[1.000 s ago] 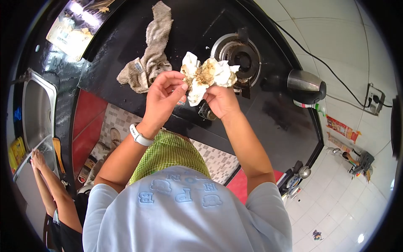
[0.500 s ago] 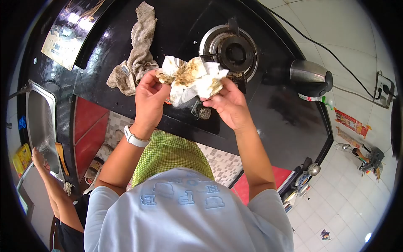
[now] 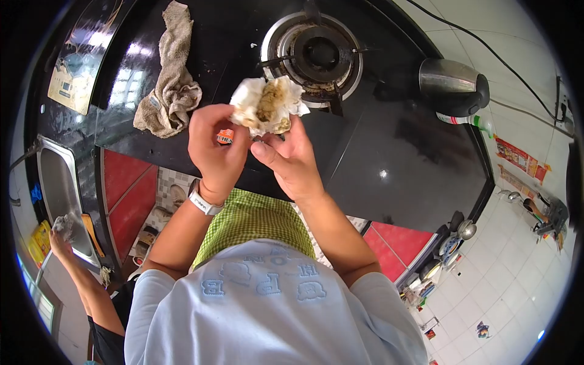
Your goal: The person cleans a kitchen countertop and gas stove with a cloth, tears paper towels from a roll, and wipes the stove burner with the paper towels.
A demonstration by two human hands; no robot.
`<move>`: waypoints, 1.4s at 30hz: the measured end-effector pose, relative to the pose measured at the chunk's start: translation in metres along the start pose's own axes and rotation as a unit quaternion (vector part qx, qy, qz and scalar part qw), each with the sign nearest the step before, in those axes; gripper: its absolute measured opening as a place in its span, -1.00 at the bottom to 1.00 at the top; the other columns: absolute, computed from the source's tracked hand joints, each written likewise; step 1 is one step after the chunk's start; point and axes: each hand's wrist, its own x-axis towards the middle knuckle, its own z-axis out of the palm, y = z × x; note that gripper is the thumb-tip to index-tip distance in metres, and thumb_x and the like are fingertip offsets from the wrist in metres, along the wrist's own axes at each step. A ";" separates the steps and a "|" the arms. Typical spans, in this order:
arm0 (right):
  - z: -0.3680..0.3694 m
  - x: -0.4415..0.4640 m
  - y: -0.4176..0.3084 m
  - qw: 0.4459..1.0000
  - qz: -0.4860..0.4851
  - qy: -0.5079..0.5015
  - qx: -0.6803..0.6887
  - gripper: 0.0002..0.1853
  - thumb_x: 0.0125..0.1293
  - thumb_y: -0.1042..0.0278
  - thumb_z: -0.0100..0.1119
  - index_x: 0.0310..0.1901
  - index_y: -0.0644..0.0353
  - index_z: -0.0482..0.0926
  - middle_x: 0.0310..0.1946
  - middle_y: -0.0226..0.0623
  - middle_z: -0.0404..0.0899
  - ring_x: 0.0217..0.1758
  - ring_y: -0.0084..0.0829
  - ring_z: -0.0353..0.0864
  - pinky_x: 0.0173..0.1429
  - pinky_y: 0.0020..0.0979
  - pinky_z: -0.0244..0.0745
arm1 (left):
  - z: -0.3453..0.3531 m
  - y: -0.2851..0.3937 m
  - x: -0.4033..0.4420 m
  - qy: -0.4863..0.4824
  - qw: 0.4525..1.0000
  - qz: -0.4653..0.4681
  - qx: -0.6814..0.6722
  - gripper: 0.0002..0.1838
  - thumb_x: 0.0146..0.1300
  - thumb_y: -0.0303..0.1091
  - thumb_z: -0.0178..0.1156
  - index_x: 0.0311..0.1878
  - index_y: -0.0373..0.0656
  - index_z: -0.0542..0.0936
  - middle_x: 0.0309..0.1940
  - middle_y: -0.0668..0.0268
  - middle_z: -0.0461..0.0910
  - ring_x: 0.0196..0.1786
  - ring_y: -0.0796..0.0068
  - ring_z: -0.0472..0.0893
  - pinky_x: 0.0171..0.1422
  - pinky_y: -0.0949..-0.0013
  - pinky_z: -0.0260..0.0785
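A crumpled white paper towel (image 3: 267,104) with brown grease stains is held up over the black counter, in front of the gas burner (image 3: 320,53). My left hand (image 3: 218,137) pinches its left side between thumb and fingers. On the other side my right hand (image 3: 293,158) has its fingers closed on the lower right edge, thumb turned inward. To the left lies a twisted, dirty beige cloth (image 3: 172,79) on the counter. An orange label (image 3: 225,136) shows partly behind my left hand.
At the right stands a steel kettle (image 3: 453,85) beside a bottle lying on its side (image 3: 467,120). Another person's hand (image 3: 61,244) is at the sink (image 3: 61,188) on the left, near a wooden-handled tool (image 3: 90,233). Utensils (image 3: 462,230) line the lower right.
My hands have come closer together, folding the spread paper towel into a smaller bundle. The view has shifted slightly. The other person's hand at the sink now shows a greyish lump.
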 end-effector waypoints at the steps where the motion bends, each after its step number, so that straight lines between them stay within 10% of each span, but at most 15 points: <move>1: 0.000 -0.004 0.000 1.000 0.015 0.011 -0.010 -0.23 0.12 0.57 0.29 0.31 0.23 0.05 0.18 -0.25 0.27 0.27 -0.38 0.27 0.29 -0.32 0.30 | -0.004 0.001 0.002 -0.040 0.992 0.078 0.091 -0.67 -0.04 -0.73 0.18 -0.15 -0.27 0.49 -0.28 0.28 0.51 -0.31 0.54 0.54 -0.30 0.55 0.43; 6: -0.015 -0.015 -0.018 0.996 -0.001 0.083 0.023 -0.35 0.18 0.60 0.20 0.27 0.26 0.13 0.11 -0.24 0.37 0.15 -0.43 0.43 0.20 -0.42 0.39 | 0.006 0.012 -0.008 -0.217 0.920 0.273 0.180 -0.56 -0.16 -0.72 0.19 -0.11 -0.18 0.60 -0.31 0.21 0.51 -0.34 0.26 0.56 -0.31 0.38 0.45; 10: -0.055 -0.031 -0.053 0.982 -0.064 0.177 -0.025 -0.34 0.15 0.67 0.16 0.29 0.30 0.13 0.10 -0.15 0.40 0.15 -0.38 0.45 0.17 -0.38 0.44 | 0.026 0.020 -0.022 -0.367 0.915 0.155 0.062 -0.47 -0.09 -0.74 0.11 0.04 -0.18 0.53 -0.19 0.15 0.54 -0.24 0.18 0.58 -0.19 0.32 0.48; 18: -0.170 0.040 -0.118 0.851 -0.143 0.291 -0.413 -0.31 -0.06 0.35 0.48 0.11 0.39 0.37 -0.05 -0.15 0.52 -0.07 -0.41 0.58 -0.01 -0.42 0.51 | 0.021 0.010 -0.033 -0.327 0.940 -0.021 0.094 -0.69 0.17 -0.70 0.07 -0.01 -0.28 0.54 -0.19 0.21 0.58 -0.22 0.49 0.62 -0.13 0.50 0.45; 28: -0.175 0.126 -0.082 0.611 -0.239 0.238 -0.716 -0.67 -0.12 0.25 0.31 -0.23 0.10 0.67 -0.26 -0.11 0.58 -0.19 -0.09 0.59 0.01 -0.24 0.49 | 0.023 -0.008 -0.049 -0.286 0.948 -0.121 0.070 -0.74 0.27 -0.63 0.04 0.02 -0.26 0.51 -0.14 0.30 0.55 -0.18 0.56 0.59 -0.06 0.54 0.41; 33: -0.161 0.118 -0.095 0.651 -0.068 0.204 -0.728 -0.64 -0.17 0.24 0.34 -0.23 0.10 0.69 -0.19 -0.11 0.55 -0.13 -0.11 0.58 0.03 -0.27 0.49 | 0.029 0.004 -0.051 -0.315 0.941 -0.103 0.076 -0.75 0.28 -0.61 0.03 0.01 -0.25 0.52 -0.15 0.31 0.54 -0.20 0.58 0.58 -0.08 0.55 0.41; 42: -0.157 0.082 -0.079 0.714 -0.070 0.156 -0.679 -0.68 -0.14 0.29 0.35 -0.26 0.14 0.68 -0.18 -0.15 0.54 -0.09 -0.16 0.56 0.04 -0.30 0.47 | 0.023 0.004 -0.046 -0.312 0.939 -0.110 0.094 -0.76 0.28 -0.62 0.04 -0.01 -0.26 0.53 -0.15 0.30 0.54 -0.19 0.57 0.58 -0.07 0.54 0.41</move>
